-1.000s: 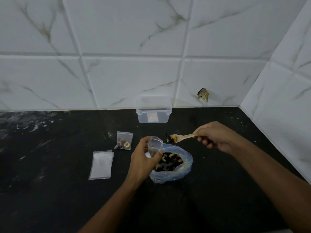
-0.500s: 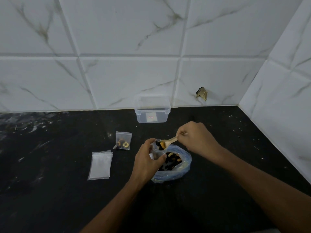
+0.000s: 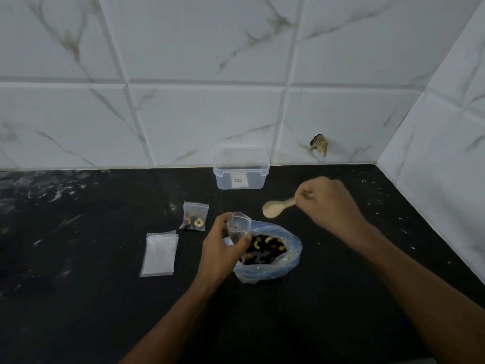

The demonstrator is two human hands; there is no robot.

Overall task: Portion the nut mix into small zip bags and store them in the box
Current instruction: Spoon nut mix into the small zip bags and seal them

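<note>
My left hand [image 3: 223, 249] holds a small clear zip bag [image 3: 238, 228] upright with its mouth open, just left of the blue plastic bag [image 3: 273, 270] of nut mix [image 3: 265, 249]. My right hand [image 3: 328, 203] grips the handle of a wooden spoon [image 3: 277, 208], whose bowl looks empty and hangs above the counter right of the small bag. A filled zip bag [image 3: 194, 216] lies on the counter to the left. The clear plastic box [image 3: 241, 170] stands open against the wall.
A stack of empty zip bags [image 3: 159, 253] lies flat at the left on the black counter [image 3: 78, 298]. White marble tile walls close in the back and right side. A chipped hole [image 3: 319, 144] marks the back wall.
The spoon, which carried nuts and tipped into the small bag half a second ago, has drawn back up and to the right and now looks empty. My left hand stayed on the bag.
</note>
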